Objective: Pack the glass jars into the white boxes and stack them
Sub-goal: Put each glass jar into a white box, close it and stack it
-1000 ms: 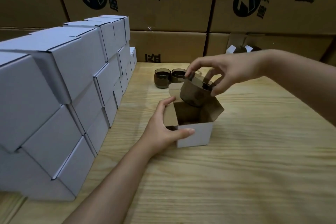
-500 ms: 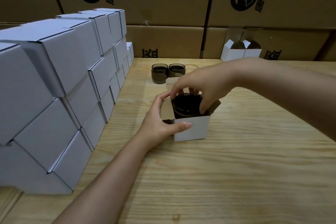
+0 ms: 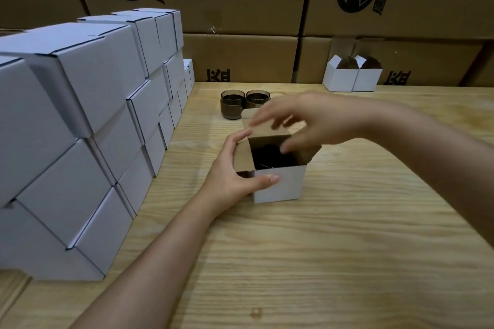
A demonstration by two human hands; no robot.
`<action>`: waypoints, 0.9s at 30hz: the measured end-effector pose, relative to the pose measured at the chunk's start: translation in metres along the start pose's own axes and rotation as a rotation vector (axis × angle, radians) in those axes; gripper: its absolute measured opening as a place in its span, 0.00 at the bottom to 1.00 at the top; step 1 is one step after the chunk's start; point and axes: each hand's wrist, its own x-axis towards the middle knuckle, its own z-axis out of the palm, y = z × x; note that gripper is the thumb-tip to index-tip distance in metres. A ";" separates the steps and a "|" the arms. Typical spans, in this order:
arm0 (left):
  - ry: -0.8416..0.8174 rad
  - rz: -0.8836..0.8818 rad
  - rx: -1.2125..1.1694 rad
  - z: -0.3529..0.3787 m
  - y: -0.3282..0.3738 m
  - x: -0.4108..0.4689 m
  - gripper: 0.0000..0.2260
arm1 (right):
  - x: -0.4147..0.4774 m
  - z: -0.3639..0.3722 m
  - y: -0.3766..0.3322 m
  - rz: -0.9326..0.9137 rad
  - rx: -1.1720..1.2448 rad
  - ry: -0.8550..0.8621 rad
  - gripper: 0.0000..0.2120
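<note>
So the jar (image 3: 270,157) is sitting down inside the open white box (image 3: 280,184), roughly mid-tabletop (image 3: 320,248) and a bit toward the far edge, and only its dark rim and inside show past the flaps. The left hand (image 3: 235,176) grips that box from its left side: thumb pressed flat across the white front face, the other fingers wrapped round the back left corner behind the side flap (image 3: 242,157). The right hand (image 3: 302,120) hovers just above the opening with fingers loosely spread and holding nothing. It's blurry, so I can't tell if the fingertips touch the lid flap (image 3: 267,131) standing up at the back. My read is that the dropping-in part for this one is done and the step in hand is closing up. Next move calls for folding both brown side flaps inward, then bringing the lid flap forward and tucking its tongue down the front, while the left hand stops the box sliding on the wood. After that it'd go onto the stack of closed boxes (image 3: 80,115) running along the left edge of the tabletop. Plenty left though: two more jars (image 3: 232,104) stand touching each other near the far edge, just behind the box, and two more open boxes (image 3: 352,77) sit at the far right edge against the brown cartons (image 3: 240,59).
</note>
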 end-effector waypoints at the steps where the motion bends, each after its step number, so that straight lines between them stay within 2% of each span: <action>1: 0.003 0.002 0.000 0.000 0.000 0.000 0.40 | -0.007 0.002 0.003 -0.010 0.184 0.204 0.22; 3: -0.006 -0.002 0.000 -0.001 -0.001 -0.001 0.41 | -0.021 0.020 0.011 -0.020 0.619 0.724 0.17; 4: -0.014 -0.004 0.000 -0.001 -0.002 -0.001 0.41 | -0.025 0.035 0.015 0.042 0.855 0.960 0.16; 5: -0.022 -0.003 -0.003 -0.002 -0.002 -0.001 0.41 | -0.027 0.052 0.019 0.151 1.074 1.126 0.16; 6: -0.027 -0.001 -0.008 -0.002 -0.002 -0.001 0.40 | -0.026 0.070 0.022 0.265 1.254 1.220 0.16; 8: -0.026 0.002 -0.019 -0.002 -0.002 -0.001 0.41 | -0.020 0.098 0.027 0.427 1.478 1.176 0.15; 10: -0.026 0.003 -0.026 -0.001 -0.001 0.000 0.41 | -0.015 0.111 0.028 0.426 1.579 1.039 0.16; 13: -0.014 0.006 -0.034 0.000 0.000 0.000 0.41 | -0.008 0.110 0.022 0.324 1.554 0.954 0.21; 15: -0.015 0.015 -0.036 0.000 0.001 0.000 0.41 | -0.004 0.111 0.016 0.336 1.563 0.948 0.21; 18: -0.007 0.023 -0.034 0.001 0.002 -0.001 0.42 | -0.001 0.118 0.008 0.370 1.559 0.895 0.26; 20: 0.010 0.013 -0.049 0.002 0.001 -0.001 0.45 | 0.001 0.120 0.008 0.367 1.481 0.817 0.25; 22: 0.027 -0.012 -0.081 0.003 0.000 -0.001 0.52 | 0.002 0.121 0.011 0.324 1.503 0.782 0.21; 24: 0.041 -0.025 -0.103 0.004 -0.001 -0.002 0.57 | 0.003 0.119 0.014 0.276 1.532 0.765 0.22; 27: 0.055 -0.057 -0.098 0.005 0.000 -0.001 0.50 | 0.004 0.119 0.018 0.226 1.571 0.741 0.22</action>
